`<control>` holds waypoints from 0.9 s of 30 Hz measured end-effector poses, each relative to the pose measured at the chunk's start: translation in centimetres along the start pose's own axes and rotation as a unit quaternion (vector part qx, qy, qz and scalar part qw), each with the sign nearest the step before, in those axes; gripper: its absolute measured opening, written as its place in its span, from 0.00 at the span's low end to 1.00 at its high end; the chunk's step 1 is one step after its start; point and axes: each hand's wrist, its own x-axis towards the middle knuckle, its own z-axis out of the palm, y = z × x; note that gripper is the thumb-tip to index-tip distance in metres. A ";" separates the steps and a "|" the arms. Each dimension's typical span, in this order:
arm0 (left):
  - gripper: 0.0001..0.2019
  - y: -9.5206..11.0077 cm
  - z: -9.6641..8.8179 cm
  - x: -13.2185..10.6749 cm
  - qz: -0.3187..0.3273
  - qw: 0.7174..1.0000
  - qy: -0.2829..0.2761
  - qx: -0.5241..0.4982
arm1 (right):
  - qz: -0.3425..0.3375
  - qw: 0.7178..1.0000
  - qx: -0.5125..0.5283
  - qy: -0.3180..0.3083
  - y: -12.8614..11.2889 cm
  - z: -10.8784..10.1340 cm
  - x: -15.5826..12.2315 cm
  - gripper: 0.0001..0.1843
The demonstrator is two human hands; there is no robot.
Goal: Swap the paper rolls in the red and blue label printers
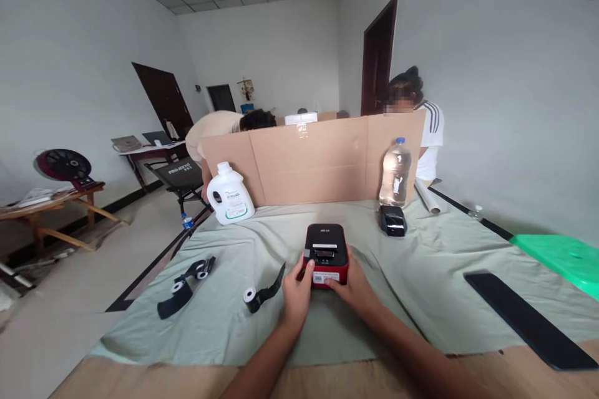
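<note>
Red-and-black device (324,238) on the near side of the cardboard panel (311,165), held between left hand (297,283) and right hand (354,287), the fingers (296,268) of each partly curled against its sides; white jug (233,196) at the panel's left end, clear bottle (395,171) at its right

A white jug (231,196) and a blue-capped bottle (395,171) stand before a cardboard screen (313,165), while a fan (65,165) sits on a wooden table (35,210) at left
</note>
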 end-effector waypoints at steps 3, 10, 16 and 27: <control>0.27 -1.2 0.2 -0.3 0.000 1.000 0.017 0.000 | 0.011 1.000 0.025 0.002 1.0 0.9 -0.4 0.53; 0.27 -1.2 -0.5 -0.3 -0.002 0.999 -0.006 0.039 | 0.018 1.000 -0.014 0.007 1.8 1.3 -0.6 0.60; 0.18 -0.6 -1.6 0.6 0.073 0.993 -0.044 0.083 | -0.011 1.000 -0.026 -0.007 1.4 0.3 -0.3 0.57; 0.13 -3.3 -1.3 3.0 0.046 0.990 -0.133 0.022 | -0.016 0.999 -0.038 -0.017 1.5 -0.6 0.6 0.50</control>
